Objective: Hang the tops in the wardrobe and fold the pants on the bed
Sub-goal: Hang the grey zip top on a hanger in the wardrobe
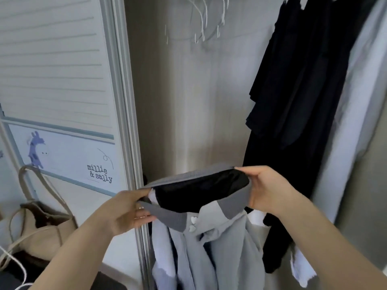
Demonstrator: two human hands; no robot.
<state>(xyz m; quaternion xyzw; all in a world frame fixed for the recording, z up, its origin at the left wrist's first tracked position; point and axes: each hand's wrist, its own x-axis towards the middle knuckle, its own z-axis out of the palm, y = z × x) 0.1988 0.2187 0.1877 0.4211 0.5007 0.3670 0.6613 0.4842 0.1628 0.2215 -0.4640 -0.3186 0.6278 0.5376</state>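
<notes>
A: What's nearest?

B: Two hands holding one grey top by its collar. The left hand at 7 o'clock pinches the collar's left end; the right hand at 4 o'clock has its grip closed on the right end. The collar is stretched open between them, dark lining showing, and the body hangs down toward 6 o'clock.

A: Is it on a hanger?

B: I can't tell; none shows inside the collar.

A: And farther off?

B: A beige bag at 8 o'clock, beside the wardrobe door. Inside the wardrobe, dark clothes hang at 2 o'clock, and bare white hangers at 12.

A: How far along?

B: Early to midway, I'd say. Some garments already hang; this top is not yet hung. No pants or bed are in view, so the folding can't be judged.
</notes>
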